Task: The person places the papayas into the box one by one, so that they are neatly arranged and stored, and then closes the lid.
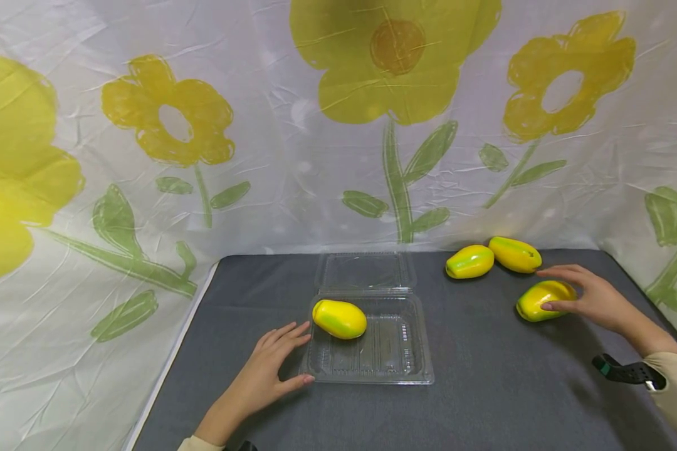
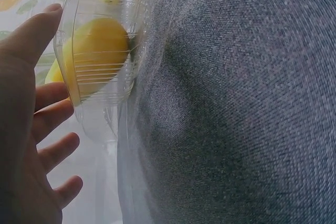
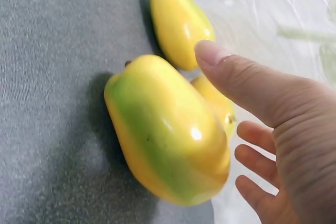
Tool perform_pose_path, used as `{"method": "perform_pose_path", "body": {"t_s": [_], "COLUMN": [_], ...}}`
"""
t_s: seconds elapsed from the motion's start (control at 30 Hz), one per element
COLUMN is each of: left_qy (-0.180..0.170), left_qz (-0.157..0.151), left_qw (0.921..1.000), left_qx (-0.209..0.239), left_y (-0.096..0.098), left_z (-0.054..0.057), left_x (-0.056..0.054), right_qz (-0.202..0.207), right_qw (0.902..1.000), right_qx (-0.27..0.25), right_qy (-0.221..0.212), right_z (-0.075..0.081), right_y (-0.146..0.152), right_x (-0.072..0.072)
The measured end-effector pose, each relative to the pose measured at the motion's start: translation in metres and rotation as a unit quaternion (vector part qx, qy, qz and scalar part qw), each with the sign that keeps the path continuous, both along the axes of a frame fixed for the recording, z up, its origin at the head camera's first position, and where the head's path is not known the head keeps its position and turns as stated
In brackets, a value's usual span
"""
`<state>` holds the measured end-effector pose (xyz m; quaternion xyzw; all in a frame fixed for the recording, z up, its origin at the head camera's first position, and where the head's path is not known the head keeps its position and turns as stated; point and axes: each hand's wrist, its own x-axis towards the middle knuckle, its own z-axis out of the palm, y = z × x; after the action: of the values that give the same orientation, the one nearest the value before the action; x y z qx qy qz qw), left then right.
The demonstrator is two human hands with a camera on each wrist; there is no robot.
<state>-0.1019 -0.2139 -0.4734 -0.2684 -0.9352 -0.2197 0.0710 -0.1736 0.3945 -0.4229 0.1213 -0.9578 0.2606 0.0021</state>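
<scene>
A yellow-green papaya [image 1: 339,319] lies in the left part of a clear plastic box [image 1: 423,369], whose lid [image 1: 367,270] is folded back behind it. By the box's left edge is my left hand [image 1: 265,369], its fingers spread; thumb and fingertips are at the rim, and whether they touch it I cannot tell. On the right, my right hand [image 1: 595,297] reaches over another papaya [image 1: 543,302], thumb and fingers apart around it. The right wrist view shows a gap between that papaya [image 3: 165,129] and the hand [image 3: 278,114].
Two more papayas, one on the left [image 1: 469,262] and one on the right [image 1: 515,254], lie close together near the back edge of the dark grey table [image 1: 474,388]. A white curtain [image 1: 293,125] with yellow flowers hangs behind the table and along its sides.
</scene>
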Motion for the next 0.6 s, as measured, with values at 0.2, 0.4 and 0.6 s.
{"method": "perform_pose_path", "body": {"t_s": [0.2, 0.4, 0.6], "left_qy": [0.003, 0.001, 0.003], "left_qz": [0.0, 0.002, 0.002], "left_qw": [1.0, 1.0, 1.0], "left_qx": [-0.002, 0.0, 0.0], "left_y": [-0.001, -0.001, 0.0], "left_z": [0.0, -0.001, -0.001], "left_x": [0.0, 0.0, 0.0], "right_qz": [0.012, 0.021, 0.022], "right_qw": [0.9999, 0.9997, 0.9994], "right_qx": [0.003, 0.01, 0.019], "right_qy": [0.001, -0.01, -0.02], "right_z": [-0.006, -0.009, -0.01], "right_y": [0.008, 0.015, 0.02], "right_x": [-0.002, -0.004, -0.004]}}
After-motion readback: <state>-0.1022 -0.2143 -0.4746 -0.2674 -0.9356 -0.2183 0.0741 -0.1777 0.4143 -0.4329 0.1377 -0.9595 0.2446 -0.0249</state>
